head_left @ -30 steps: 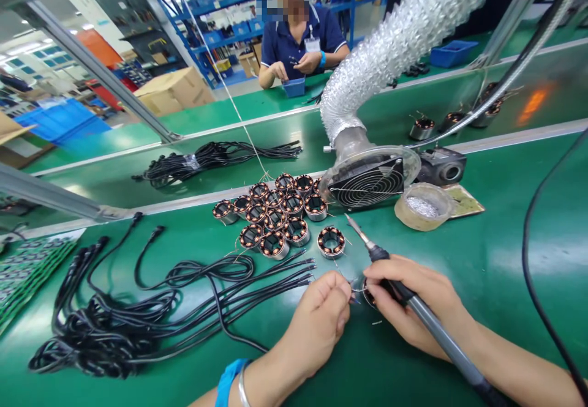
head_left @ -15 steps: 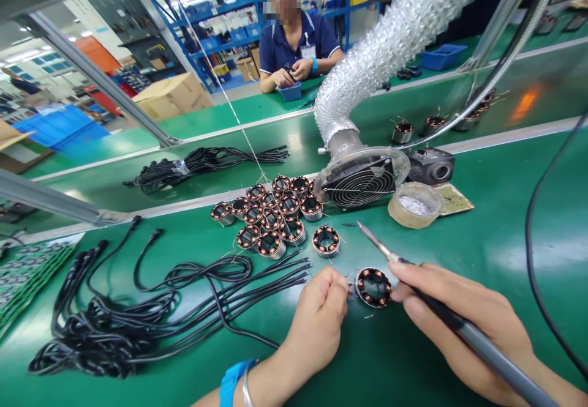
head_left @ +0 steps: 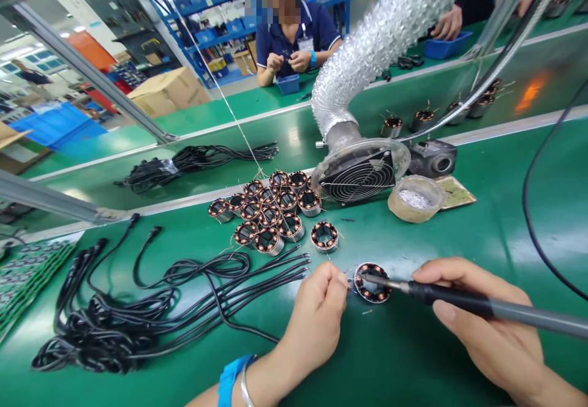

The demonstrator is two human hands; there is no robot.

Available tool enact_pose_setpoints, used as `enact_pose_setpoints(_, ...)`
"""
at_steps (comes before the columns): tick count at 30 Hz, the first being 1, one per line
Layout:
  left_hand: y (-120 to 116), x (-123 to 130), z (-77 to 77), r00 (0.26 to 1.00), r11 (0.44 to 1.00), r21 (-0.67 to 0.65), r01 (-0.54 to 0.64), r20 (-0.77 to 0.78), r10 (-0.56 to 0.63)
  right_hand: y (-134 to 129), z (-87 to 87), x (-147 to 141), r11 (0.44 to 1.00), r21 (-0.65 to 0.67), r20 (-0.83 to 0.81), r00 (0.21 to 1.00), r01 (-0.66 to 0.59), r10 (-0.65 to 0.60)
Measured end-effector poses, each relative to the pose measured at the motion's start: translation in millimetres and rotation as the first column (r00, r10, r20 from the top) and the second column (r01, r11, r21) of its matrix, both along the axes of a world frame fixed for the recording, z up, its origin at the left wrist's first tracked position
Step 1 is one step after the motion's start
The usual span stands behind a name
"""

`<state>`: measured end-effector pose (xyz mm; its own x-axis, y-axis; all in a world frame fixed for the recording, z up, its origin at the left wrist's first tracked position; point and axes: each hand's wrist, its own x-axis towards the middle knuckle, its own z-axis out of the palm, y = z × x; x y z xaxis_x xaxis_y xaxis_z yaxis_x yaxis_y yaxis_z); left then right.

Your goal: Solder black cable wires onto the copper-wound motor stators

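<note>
In the head view, a motor stator (head_left: 379, 297) with copper windings lies on the green bench. My left hand (head_left: 321, 306) is closed in a pinch at its left side, on thin wires (head_left: 351, 284) that reach the stator; the fingers hide most of them. A soldering iron (head_left: 452, 297) is in my right hand (head_left: 493, 327), gripped like a pen. Its metal tip crosses over the ring to the left inner side; whether it touches is unclear. Another stator (head_left: 324, 237) stands just behind, with a cluster of several more stators (head_left: 269, 240) to its left.
Black cables (head_left: 92, 339) are heaped at left, near green circuit boards (head_left: 32, 278). Behind the stators stand a fan hood (head_left: 358, 177) with a silver duct (head_left: 367, 64), and a round tub (head_left: 416, 202) of silvery bits. A co-worker (head_left: 294, 46) sits across the bench.
My right hand has swung the soldering iron's tip down and left, from above the bench onto the stator. My left hand keeps its pinch beside the stator. The co-worker's hands have risen slightly.
</note>
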<state>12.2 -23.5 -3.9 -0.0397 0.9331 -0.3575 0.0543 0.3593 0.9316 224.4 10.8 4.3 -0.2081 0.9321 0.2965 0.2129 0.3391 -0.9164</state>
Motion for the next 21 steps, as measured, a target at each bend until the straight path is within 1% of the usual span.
enact_pose_setpoints(6, -1, 0, -1.9, 1.000, 1.000, 0.006, -0.025, 0.004, 0.025, 3, 3.1, 2, 0.986, 0.130, 0.092, 0.991, -0.104, 0.093)
enact_pose_setpoints(11, -2, 0, -3.8, 1.000, 1.000, 0.019, -0.013, -0.025, 0.014, 2, 8.2, -1, 0.962, 0.212, 0.157, 0.978, -0.171, 0.139)
enact_pose_setpoints(13, -2, 0, -3.3, 0.999, 1.000, 0.027, 0.002, -0.042, -0.001, 0, 9.6, -6, 0.955, 0.244, 0.147, 0.980, -0.169, 0.136)
enact_pose_setpoints(17, -3, -1, -1.8, 0.997, 0.999, 0.035, 0.036, -0.077, -0.033, -4, 10.4, -14, 0.937, 0.320, 0.053, 0.990, -0.138, 0.128)
enact_pose_setpoints(21, -3, -1, -1.6, 0.995, 0.998, 0.034, 0.049, -0.093, -0.045, -6, 12.8, -11, 0.932, 0.341, 0.045, 0.992, -0.127, 0.119)
